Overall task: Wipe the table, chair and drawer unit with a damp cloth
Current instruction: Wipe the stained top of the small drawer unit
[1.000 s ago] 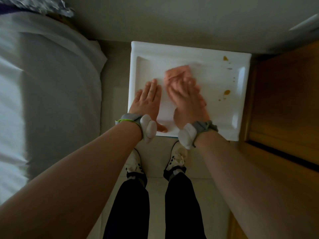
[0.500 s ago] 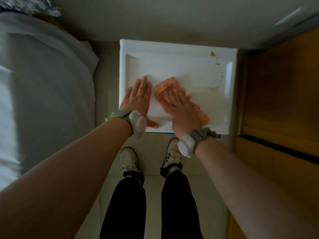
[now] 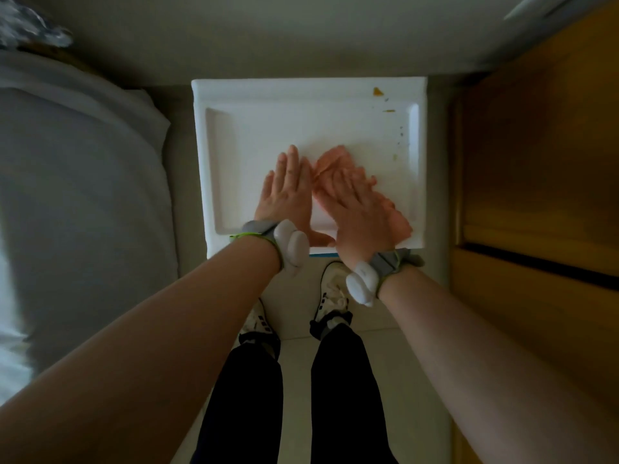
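Pink cloth [image 3: 395, 212] dragged back to the near edge of the white drawer unit top [image 3: 254, 128], pinned flat under right hand [image 3: 358, 209]; left hand [image 3: 284, 192] splayed, bracing. Middle stains gone, orange specks [image 3: 378, 92] far-right remaining.

You have free white top [image 3: 268, 128] beyond your hands; bed [image 3: 83, 195] left and wooden furniture [image 3: 536, 162] right block the sides.

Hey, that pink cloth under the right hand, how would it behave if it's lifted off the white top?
The pink cloth would probably droop limply: it lies crumpled and flattened under the right hand. It likely weighs little. If damp, it may cling slightly to the smooth white top rather than slide.
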